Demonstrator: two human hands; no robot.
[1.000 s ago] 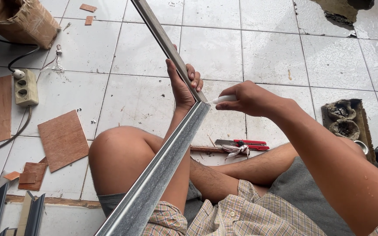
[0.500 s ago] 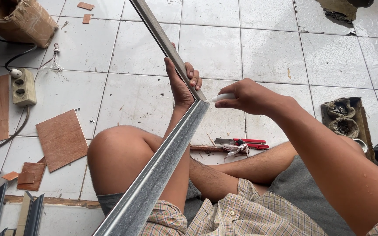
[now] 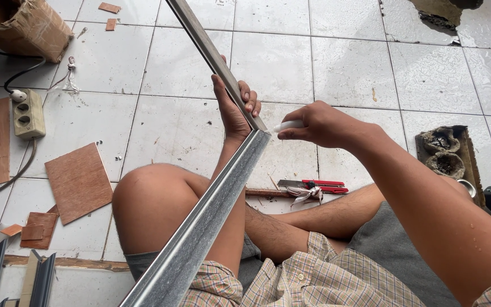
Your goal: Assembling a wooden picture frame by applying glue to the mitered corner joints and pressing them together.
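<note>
Left hand [image 3: 235, 109] grips the grey frame moulding [image 3: 211, 216] just above its mitred corner (fingers curled over the edge). Right hand [image 3: 319, 124], right of the corner, pinches a small white object [image 3: 288, 125] whose tip touches it.

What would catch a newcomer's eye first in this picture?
The grey frame stands out first, two mitred strips meeting in a corner at centre. The left hand grips it just above that corner, while the right hand holds a small white piece against the joint. Behind, a red cutter lies on the tiled floor.
</note>
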